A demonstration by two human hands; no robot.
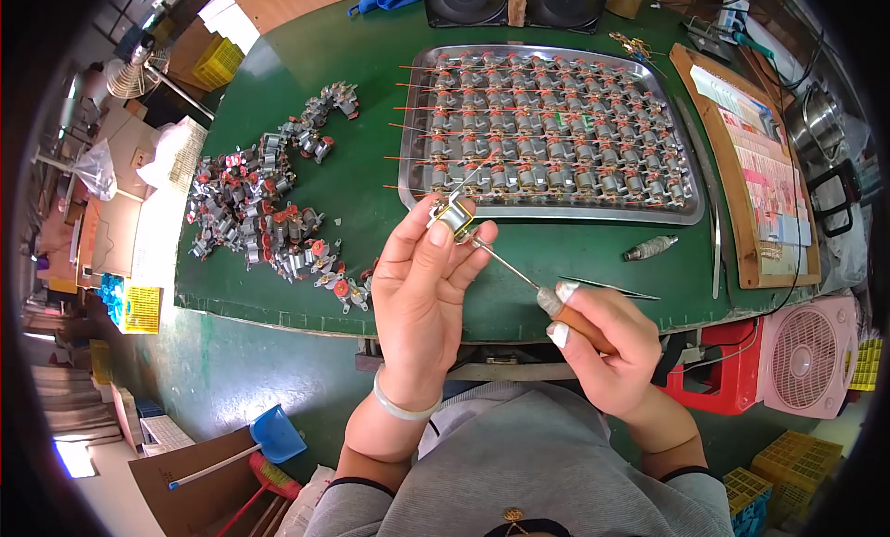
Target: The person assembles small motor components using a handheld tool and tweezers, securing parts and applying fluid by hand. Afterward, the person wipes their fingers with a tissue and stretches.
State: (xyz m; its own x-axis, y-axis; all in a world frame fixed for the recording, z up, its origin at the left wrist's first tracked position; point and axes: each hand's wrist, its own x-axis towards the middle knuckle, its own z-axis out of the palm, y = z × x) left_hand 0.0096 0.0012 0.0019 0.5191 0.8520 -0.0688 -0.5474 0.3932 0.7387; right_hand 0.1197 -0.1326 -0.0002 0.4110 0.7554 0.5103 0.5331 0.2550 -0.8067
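My left hand (419, 291) is raised over the table's front edge. Its thumb and fingers pinch a small metal coil part (453, 216) with a yellow-edged frame. My right hand (616, 347) is closed around the orange-brown handle of a screwdriver-like tool (508, 265). The tool's thin metal shaft points up and left; its end is at the left fingertips by the coil part, and I cannot tell exactly where it touches. White wrapping covers the right thumb and a fingertip. Beyond the hands, a metal tray (556, 213) holds rows of similar parts with red wires.
A heap of loose metal parts (269, 199) lies on the green table (371, 50) at left. Tweezers (616, 289) and a wrapped grey piece (651, 248) lie in front of the tray. A wooden-framed board (742, 273) stands right, two black fans (464, 1) at the back.
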